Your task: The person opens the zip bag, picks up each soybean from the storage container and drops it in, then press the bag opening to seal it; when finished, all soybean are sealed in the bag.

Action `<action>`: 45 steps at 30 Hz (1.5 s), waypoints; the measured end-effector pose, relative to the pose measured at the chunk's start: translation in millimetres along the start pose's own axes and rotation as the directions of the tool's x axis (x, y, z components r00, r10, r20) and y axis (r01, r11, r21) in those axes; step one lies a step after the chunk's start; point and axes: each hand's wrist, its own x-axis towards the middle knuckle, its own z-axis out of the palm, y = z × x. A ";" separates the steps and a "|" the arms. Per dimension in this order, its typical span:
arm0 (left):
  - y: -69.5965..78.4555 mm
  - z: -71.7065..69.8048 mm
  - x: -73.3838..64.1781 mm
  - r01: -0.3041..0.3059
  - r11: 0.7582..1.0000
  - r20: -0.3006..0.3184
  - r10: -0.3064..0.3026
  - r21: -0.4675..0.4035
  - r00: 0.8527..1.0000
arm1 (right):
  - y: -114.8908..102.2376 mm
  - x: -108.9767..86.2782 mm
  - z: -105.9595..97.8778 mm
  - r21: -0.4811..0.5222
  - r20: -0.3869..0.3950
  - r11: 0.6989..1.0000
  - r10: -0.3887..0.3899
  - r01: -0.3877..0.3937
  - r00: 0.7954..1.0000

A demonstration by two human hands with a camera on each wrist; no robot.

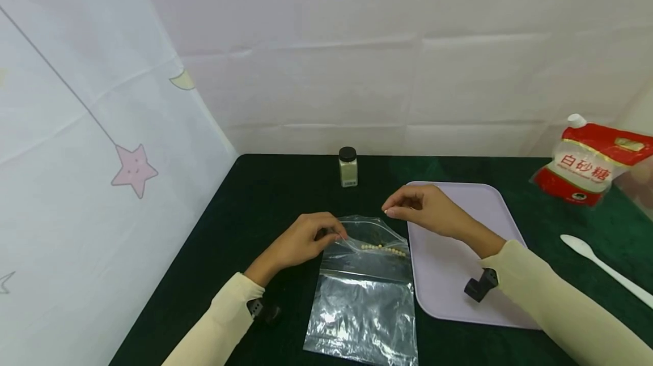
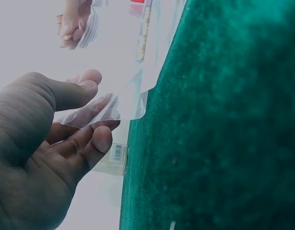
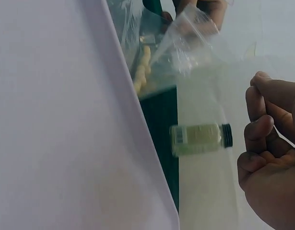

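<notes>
A clear zip bag (image 1: 364, 309) lies on the dark green table, its mouth held up toward the back. My left hand (image 1: 308, 237) pinches the left edge of that mouth between thumb and fingers. Inside, near the opening, small yellow beads (image 1: 380, 247) lie in a row; whether they are strung I cannot tell. Above and right of the mouth, over the tray's back left corner, is my right hand (image 1: 433, 211). Its thumb and index fingertip pinch a small pale bead (image 2: 66, 37), mostly covered by the fingers.
A lilac tray (image 1: 449, 275) lies under the right forearm. Behind the bag stands a small black-capped jar (image 1: 348, 167). At the right are a red and white sugar pouch (image 1: 581, 169) and a white plastic spoon (image 1: 607, 267). White cloth hangs behind the table and at its left.
</notes>
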 end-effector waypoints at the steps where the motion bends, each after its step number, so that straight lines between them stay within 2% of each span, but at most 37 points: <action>1: -0.1 -0.1 0.0 -0.001 1.000 -0.001 0.001 0.000 1.000 | -1.4 1.2 3.6 0.000 0.008 1.000 -0.008 0.008 1.000; 7: 0.0 0.4 0.0 -0.005 1.000 -0.001 0.005 -0.006 1.000 | -2.5 3.3 14.3 0.023 0.046 0.999 -0.025 0.024 0.999; 13: -1.8 0.2 0.5 -0.008 1.000 -0.002 0.008 -0.011 1.000 | -1.1 2.8 5.7 -0.002 -0.006 1.000 -0.008 0.008 1.000; 18: -1.9 0.1 0.5 -0.004 1.000 -0.001 0.004 -0.007 1.000 | 9.3 3.1 -16.1 -0.154 -0.132 0.988 0.012 -0.033 0.991; 22: -1.7 -0.5 0.2 0.007 1.000 0.001 -0.007 -0.009 1.000 | 23.1 4.7 -36.5 -0.309 -0.234 0.944 0.041 -0.114 0.971; 25: -2.1 -1.1 0.1 0.014 1.000 0.003 -0.014 -0.011 1.000 | 36.7 4.8 -50.8 -0.365 -0.269 0.911 0.094 -0.192 0.959; 30: -2.7 -1.1 0.6 0.010 1.000 0.011 -0.010 -0.019 1.000 | 61.1 2.8 -67.7 -0.412 -0.267 0.867 0.179 -0.280 0.947; 33: -2.4 -1.2 0.7 0.010 1.000 0.015 -0.009 -0.020 1.000 | 73.7 2.2 -71.6 -0.420 -0.264 0.852 0.216 -0.314 0.940; 40: -1.7 -0.6 0.9 0.005 1.000 0.012 -0.005 -0.009 1.000 | 91.4 3.8 -72.4 -0.408 -0.263 0.845 0.254 -0.345 0.931; 45: -1.3 -0.1 1.0 0.007 1.000 0.011 -0.007 -0.008 1.000 | 98.5 6.1 -72.3 -0.412 -0.255 0.844 0.256 -0.344 0.932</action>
